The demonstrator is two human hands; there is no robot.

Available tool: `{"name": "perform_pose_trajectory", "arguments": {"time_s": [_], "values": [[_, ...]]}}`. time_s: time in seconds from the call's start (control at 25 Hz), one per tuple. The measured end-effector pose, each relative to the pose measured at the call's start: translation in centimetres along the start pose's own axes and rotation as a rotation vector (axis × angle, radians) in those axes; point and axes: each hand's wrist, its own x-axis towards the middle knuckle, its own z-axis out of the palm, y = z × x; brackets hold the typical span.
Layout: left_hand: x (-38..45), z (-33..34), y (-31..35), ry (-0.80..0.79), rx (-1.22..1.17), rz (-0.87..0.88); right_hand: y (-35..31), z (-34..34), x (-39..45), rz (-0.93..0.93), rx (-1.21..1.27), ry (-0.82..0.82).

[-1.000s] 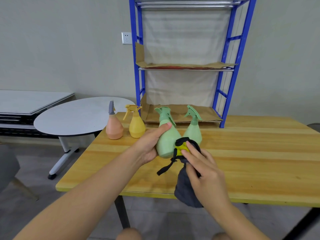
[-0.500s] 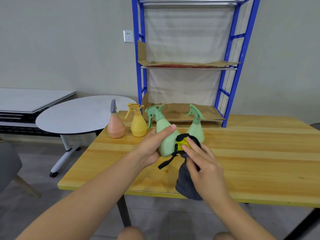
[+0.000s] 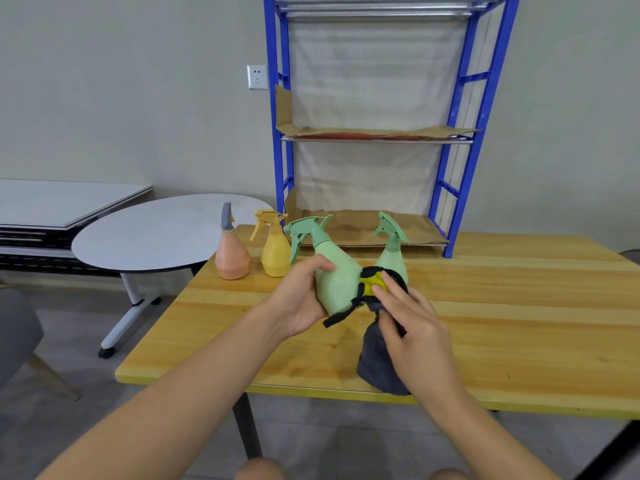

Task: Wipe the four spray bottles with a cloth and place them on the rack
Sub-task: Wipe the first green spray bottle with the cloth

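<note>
Head view only. Left hand [image 3: 300,304] wrapped round pale green plastic spray bottle [image 3: 335,277], thumb on its front, lifted off and tilted above varnished yellow-pine tabletop [image 3: 519,317]. Right hand [image 3: 414,332] pinching dark grey cloth with yellow patch and black trim [image 3: 377,348], fingertips [image 3: 386,277] pressing the yellow part against the bottle's right flank; rest of cloth hanging down below the palm, black strap dangling under the bottle. Second pale green spray bottle [image 3: 393,252] upright just behind the cloth. Yellow spray bottle [image 3: 275,252] and terracotta-pink spray bottle with grey trigger [image 3: 231,254] upright, side by side, near the table's far-left corner. Blue metal shelving rack [image 3: 465,133] standing at the table's far edge, shelves lined with brown cardboard [image 3: 374,131], none of the four bottles on it. Room: plain beige wall, white wall socket [image 3: 257,77] left of rack, grey oval table on white castor leg [image 3: 156,233] to the left, flat grey panels [image 3: 52,202] stacked beyond it, grey floor.
</note>
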Motion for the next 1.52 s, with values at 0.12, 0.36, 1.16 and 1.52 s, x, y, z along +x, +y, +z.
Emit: {"name": "perform_pose_trajectory", "arguments": {"time_s": [0.12,0.36,1.16,1.52], "values": [[0.3,0.0,-0.2,0.024,0.134,0.021,-0.7,0.2,-0.6,-0.154,-0.05,0.0],[0.8,0.3,-1.2,0.064,0.095,0.059,-0.3,0.2,-0.1,-0.03,-0.003,-0.013],[-0.1,-0.3,-0.3,-0.079,-0.042,-0.006,0.0,-0.3,-0.1,-0.07,-0.037,0.004],[0.8,0.2,-0.7,0.14,0.203,0.067,0.2,0.3,-0.3,-0.155,-0.076,0.001]]}}
